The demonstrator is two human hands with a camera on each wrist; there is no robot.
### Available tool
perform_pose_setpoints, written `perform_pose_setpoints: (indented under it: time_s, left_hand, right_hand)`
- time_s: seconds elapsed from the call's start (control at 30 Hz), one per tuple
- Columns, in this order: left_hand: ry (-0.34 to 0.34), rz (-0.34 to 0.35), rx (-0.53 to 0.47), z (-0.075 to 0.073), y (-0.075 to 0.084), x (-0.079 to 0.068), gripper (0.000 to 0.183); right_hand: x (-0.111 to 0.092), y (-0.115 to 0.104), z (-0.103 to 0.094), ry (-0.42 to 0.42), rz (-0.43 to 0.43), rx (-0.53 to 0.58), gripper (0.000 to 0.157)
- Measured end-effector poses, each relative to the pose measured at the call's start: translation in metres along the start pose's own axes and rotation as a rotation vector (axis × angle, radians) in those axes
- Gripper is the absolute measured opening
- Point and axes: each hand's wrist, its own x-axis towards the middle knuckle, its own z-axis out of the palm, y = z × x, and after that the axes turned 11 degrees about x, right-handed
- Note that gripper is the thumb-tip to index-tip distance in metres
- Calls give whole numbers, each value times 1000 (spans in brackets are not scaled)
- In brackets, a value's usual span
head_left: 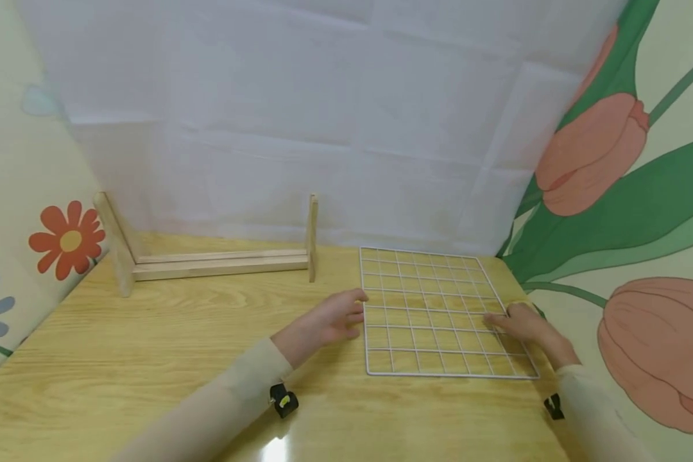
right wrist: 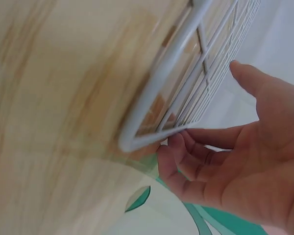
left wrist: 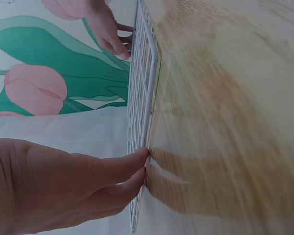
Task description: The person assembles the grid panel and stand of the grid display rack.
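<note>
A white wire grid panel [head_left: 433, 310] lies flat on the table, right of the middle. At its left edge my left hand [head_left: 337, 317] touches the frame with its fingertips, as the left wrist view shows close up [left wrist: 63, 186]. Beyond the right edge is my right hand [head_left: 525, 324]. In the right wrist view the thumb of that hand [right wrist: 245, 147] stands raised above the wires, apart from them. Its other fingers are bent against the outer side of the frame near a corner; whether any tips reach underneath is hidden.
A wooden stand [head_left: 222, 264] with two uprights and a low crossbar sits at the back left of the wood-grain table [head_left: 167, 340]. White cloth [head_left: 323, 115] hangs behind the table. A wall with painted tulips [head_left: 600, 154] borders the right side.
</note>
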Motion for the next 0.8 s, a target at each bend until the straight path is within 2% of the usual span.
perform_pose_setpoints:
  time_s: [0.2,0.4,0.47,0.6,0.7,0.8]
  left_hand:
    - [46,-21,-58,5,1,5,76]
    - [75,-53,-90,10,4,10,83]
    - [74,-63,-100,10,5,12,81]
    - [95,-95,-112,8,5,13,65]
    - [122,-143,-139,6,4,15,35]
    - [147,-186,-165,5,4,15,3]
  right_hand:
    - [2,-5,3,20,27,-11,54]
    - [2,-10,4,26,62,-32,77]
    - [3,-8,5,30,64,-30,77]
    - [2,-4,7,57,53,8,57]
    - [2,0,8,71,38,43,44]
    - [4,2,8,76,31,47,42]
